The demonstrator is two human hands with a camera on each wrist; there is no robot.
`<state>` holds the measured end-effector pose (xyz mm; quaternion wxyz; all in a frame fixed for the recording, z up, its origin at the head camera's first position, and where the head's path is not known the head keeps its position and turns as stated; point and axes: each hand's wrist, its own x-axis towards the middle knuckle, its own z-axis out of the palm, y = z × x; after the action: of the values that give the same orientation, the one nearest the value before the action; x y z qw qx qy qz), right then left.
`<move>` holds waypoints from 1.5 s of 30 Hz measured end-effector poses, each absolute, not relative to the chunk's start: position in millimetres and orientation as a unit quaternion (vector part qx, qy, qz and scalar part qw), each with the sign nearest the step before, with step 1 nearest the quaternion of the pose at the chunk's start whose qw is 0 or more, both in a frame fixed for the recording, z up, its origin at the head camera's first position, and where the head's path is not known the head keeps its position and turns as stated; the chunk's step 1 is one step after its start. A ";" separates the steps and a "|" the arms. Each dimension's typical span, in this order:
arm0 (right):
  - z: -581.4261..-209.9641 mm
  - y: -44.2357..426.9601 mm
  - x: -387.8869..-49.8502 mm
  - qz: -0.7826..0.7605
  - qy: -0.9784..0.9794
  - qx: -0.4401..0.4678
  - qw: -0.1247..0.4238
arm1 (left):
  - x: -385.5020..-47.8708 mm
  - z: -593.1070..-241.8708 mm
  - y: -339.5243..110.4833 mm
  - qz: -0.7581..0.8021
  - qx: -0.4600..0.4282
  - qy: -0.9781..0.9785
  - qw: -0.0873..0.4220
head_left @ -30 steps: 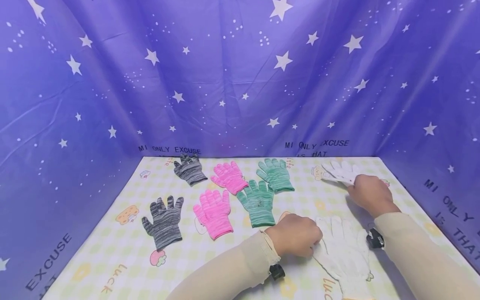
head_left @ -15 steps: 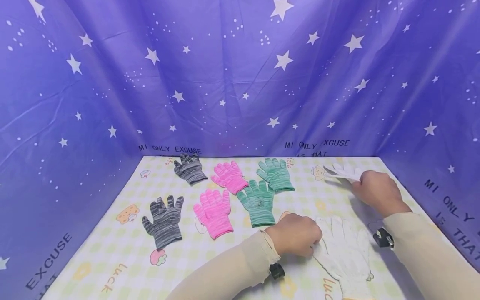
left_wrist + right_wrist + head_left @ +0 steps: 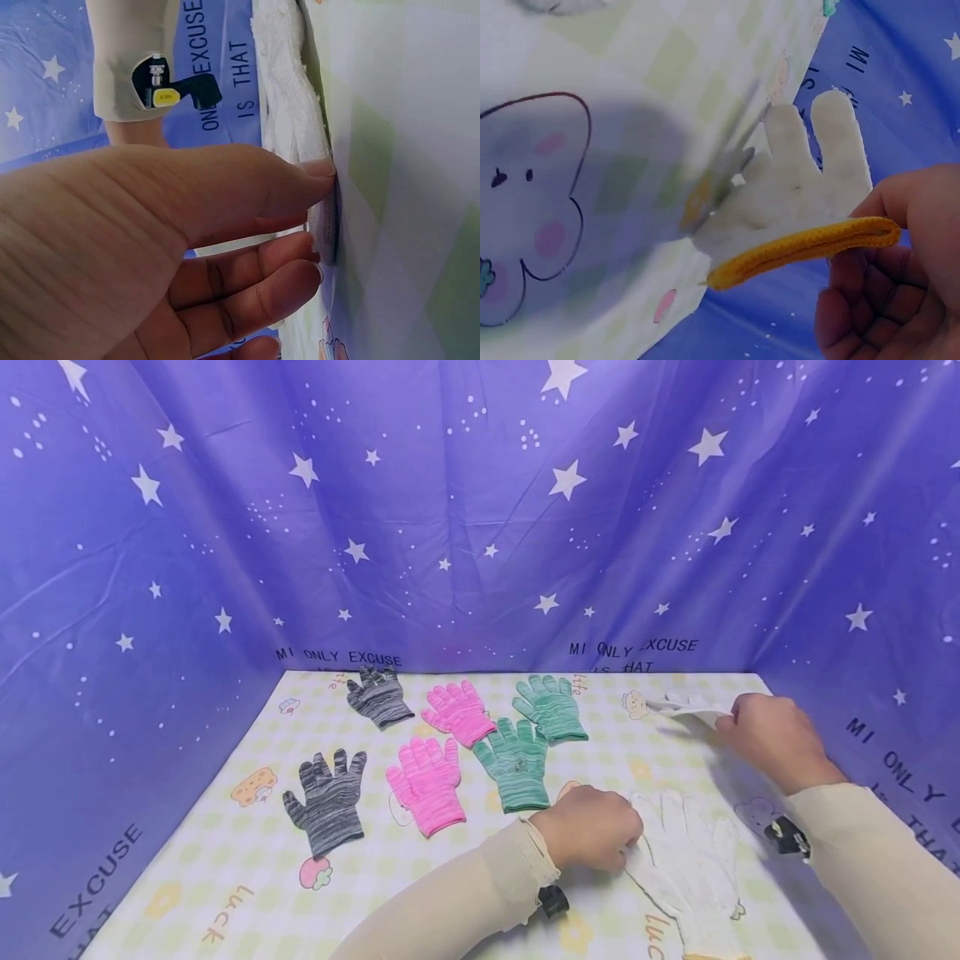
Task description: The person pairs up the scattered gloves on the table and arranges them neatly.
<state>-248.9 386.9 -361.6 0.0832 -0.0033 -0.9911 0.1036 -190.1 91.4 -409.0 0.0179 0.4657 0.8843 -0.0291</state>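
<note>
At the far right of the head view, my right hand point(image 3: 780, 739) pinches a white knit glove point(image 3: 693, 713) by its cuff. In the right wrist view the yellow cuff point(image 3: 802, 251) is between thumb and curled fingers, and the glove is tilted up off the table at that end. My left hand point(image 3: 588, 828) rests at the near right beside a second white glove point(image 3: 690, 860), which lies flat, fingers pointing away. The left wrist view has the left thumb and fingertips point(image 3: 292, 281) pinching the edge of this white glove point(image 3: 289, 90).
Left of my hands lie two green gloves point(image 3: 517, 768), partly overlapping, two pink gloves point(image 3: 426, 785) and two grey-black gloves point(image 3: 330, 806). A checked cloth point(image 3: 247, 852) covers the table. Purple starry curtains point(image 3: 450, 527) close off the back and both sides.
My right hand has moved to the right and slightly up, pulling the far white glove's cuff along and tilting the glove more steeply. The left hand has stayed in place.
</note>
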 end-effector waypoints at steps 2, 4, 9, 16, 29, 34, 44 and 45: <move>-358.1 386.5 -246.1 0.100 -0.992 -0.008 0.074 | -189.8 -408.3 91.6 -0.029 0.464 0.885 0.020; -354.2 386.5 -243.3 0.096 -0.993 -0.009 0.072 | -189.3 -407.5 91.6 -0.029 0.462 0.886 0.022; -345.1 385.8 -237.8 0.083 -0.992 0.006 0.099 | -188.3 -405.3 90.6 -0.027 0.461 0.886 0.025; -334.9 385.2 -232.2 0.057 -0.988 0.030 0.138 | -187.8 -404.2 90.8 -0.030 0.462 0.886 0.032; -310.6 376.1 -219.7 0.029 -0.990 0.039 0.133 | -189.7 -403.1 88.4 -0.021 0.472 0.881 0.037; -300.7 371.4 -211.0 0.025 -0.991 0.036 0.126 | -194.7 -406.3 85.9 -0.003 0.493 0.870 0.030; -292.7 362.8 -197.2 0.016 -0.993 0.028 0.116 | -200.5 -406.3 80.5 -0.001 0.483 0.875 -0.030; -292.3 361.3 -195.5 0.015 -0.992 0.028 0.120 | -201.3 -406.7 80.3 -0.002 0.479 0.877 -0.034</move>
<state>-195.5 361.3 -292.3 0.1201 0.0284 -0.9922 0.0154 -201.3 80.3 -406.7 -0.0344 0.4789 0.8772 -0.0019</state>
